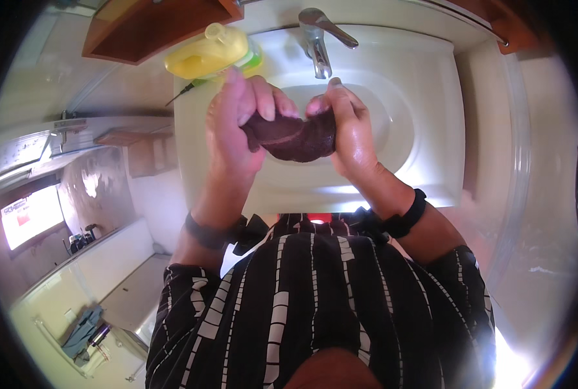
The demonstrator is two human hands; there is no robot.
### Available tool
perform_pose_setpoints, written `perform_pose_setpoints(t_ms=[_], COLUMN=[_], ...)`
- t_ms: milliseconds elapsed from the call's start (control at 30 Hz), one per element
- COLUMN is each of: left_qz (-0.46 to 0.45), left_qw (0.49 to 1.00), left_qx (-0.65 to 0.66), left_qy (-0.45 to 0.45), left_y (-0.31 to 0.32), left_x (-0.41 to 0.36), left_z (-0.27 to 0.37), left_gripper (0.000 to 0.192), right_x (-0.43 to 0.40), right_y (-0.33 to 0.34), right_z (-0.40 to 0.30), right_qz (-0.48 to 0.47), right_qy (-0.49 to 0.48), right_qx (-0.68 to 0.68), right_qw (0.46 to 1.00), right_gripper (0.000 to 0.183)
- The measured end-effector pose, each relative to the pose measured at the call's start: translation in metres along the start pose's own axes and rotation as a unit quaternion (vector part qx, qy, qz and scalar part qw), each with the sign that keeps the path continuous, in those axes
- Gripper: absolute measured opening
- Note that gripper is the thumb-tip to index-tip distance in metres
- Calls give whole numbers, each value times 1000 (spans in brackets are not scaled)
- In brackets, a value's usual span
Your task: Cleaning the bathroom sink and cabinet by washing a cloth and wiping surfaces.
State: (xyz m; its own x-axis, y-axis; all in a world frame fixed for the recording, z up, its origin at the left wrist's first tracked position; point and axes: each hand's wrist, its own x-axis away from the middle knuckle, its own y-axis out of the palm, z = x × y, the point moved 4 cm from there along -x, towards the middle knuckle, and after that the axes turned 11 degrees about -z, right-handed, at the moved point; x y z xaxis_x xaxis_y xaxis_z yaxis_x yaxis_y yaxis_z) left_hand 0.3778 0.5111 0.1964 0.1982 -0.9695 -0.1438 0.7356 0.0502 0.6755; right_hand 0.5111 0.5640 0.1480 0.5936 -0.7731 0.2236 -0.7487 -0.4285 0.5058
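Note:
A wet-looking dark maroon cloth (294, 138) is bunched between my two hands, above the white washbasin (425, 116). My left hand (238, 121) grips its left end, with the fingers folded over the top. Its right end is held in my right hand (349, 126), whose skin looks wet. The cloth sags a little in the middle. Behind my hands stands the chrome single-lever faucet (320, 53); whether water runs from it I cannot tell. My palms hide parts of the cloth's ends.
A yellow plastic jug (196, 56) lies at the basin's back left corner, beside a thin dark tool with a green handle (196, 82). An orange-brown corner shelf (158, 29) juts out above them. Grey clothing (82, 333) hangs at the lower left.

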Motion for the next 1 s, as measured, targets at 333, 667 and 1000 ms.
perform_pose_setpoints(t_ms=[333, 667, 1000], left_qz=[-226, -368, 6], left_qw=[891, 801, 957], left_qx=[-387, -464, -274], left_qy=[-68, 90, -95], left_y=[49, 70, -11], left_x=[6, 23, 10], left_z=[-7, -58, -34], left_gripper=[35, 29, 27], right_x=[-2, -8, -6], right_y=[-17, -32, -39], right_z=[17, 41, 58], right_qz=[-4, -56, -63], right_qy=[74, 156, 272], right_qx=[25, 133, 38], right_qw=[997, 977, 960], right_gripper=[33, 43, 50])
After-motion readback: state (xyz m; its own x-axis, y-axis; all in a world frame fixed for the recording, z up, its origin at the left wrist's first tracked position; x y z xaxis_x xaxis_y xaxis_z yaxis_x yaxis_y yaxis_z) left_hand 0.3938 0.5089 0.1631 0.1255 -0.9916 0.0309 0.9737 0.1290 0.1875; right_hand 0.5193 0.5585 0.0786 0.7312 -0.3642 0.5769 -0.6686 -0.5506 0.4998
